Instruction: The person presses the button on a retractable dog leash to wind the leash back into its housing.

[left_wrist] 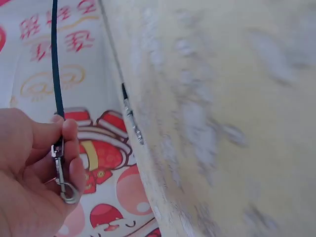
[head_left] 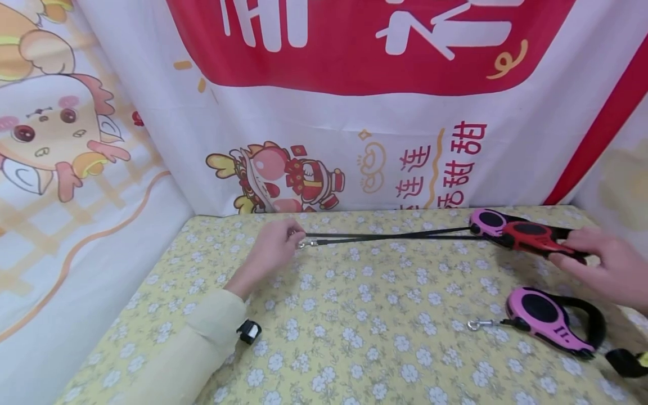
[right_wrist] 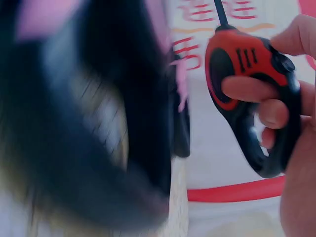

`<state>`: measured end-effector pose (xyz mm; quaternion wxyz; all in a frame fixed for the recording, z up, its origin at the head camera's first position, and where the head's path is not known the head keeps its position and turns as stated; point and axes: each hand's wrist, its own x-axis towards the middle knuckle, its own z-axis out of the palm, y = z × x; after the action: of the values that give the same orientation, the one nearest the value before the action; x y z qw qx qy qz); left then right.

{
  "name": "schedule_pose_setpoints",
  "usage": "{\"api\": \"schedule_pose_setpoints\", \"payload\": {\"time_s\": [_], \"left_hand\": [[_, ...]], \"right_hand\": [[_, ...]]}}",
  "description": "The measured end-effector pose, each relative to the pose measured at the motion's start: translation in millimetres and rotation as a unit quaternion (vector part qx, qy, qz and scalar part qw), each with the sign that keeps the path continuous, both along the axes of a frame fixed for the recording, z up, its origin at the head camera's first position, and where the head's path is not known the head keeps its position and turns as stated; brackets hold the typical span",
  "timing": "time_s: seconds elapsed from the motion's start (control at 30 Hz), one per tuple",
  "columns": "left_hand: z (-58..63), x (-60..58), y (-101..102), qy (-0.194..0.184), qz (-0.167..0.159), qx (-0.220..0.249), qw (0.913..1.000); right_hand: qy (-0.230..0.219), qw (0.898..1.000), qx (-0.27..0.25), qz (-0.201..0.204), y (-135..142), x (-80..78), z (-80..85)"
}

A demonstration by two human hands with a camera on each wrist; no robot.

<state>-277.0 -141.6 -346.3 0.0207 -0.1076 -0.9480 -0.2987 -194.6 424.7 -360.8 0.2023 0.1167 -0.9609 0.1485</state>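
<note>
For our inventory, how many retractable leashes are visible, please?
3: red-black plastic leash in the right hand, pink-black plastic leash partly behind it, second pink-black leash in the foreground.

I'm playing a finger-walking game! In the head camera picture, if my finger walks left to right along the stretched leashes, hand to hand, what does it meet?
Left hand → silver clip → black straps → farther pink leash case → red leash case → right hand.

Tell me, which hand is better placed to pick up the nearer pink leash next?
Probably the right hand: it is closer to that pink leash, though it grips the red leash and might need to release it first. The left hand is farther away, pinching a black strap.
</note>
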Motion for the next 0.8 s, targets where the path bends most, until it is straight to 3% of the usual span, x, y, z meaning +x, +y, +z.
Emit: {"api": "schedule_pose_setpoints", "payload": {"time_s": [0.1, 0.23, 0.37, 0.47, 0.63, 0.73, 0.8], "left_hand": [[1.9, -9.6, -3.2, 0.024, 0.044, 0.042, 0.9978], [1.1, -20.1, -6.7, 0.044, 0.096, 0.097, 0.9897], [-1.8, -24.1, -10.5, 0.057, 0.121, 0.128, 0.9827], [-2.9, -24.3, -12.6, 0.069, 0.124, 0.139, 0.9801], [0.6, -21.9, -14.9, 0.089, 0.125, 0.158, 0.9754], [4.5, -21.2, -16.4, 0.101, 0.128, 0.165, 0.9728], [6.8, -21.3, -17.5, 0.108, 0.133, 0.162, 0.9717]], "right_hand": [[0.027, 0.997, -0.072, -0.019, -7.0, -3.7, 5.7], [0.020, 0.988, -0.147, -0.045, -14.9, -10.4, 10.8], [0.016, 0.975, -0.214, -0.053, -20.0, -15.5, 10.1], [0.028, 0.972, -0.227, -0.051, -21.4, -17.3, 8.8], [0.006, 0.980, -0.190, -0.064, -23.5, -20.4, 9.6], [0.020, 0.996, -0.077, -0.044, -21.9, -25.9, 11.0], [0.042, 0.999, -0.004, -0.024, -20.4, -29.3, 11.2]]}}
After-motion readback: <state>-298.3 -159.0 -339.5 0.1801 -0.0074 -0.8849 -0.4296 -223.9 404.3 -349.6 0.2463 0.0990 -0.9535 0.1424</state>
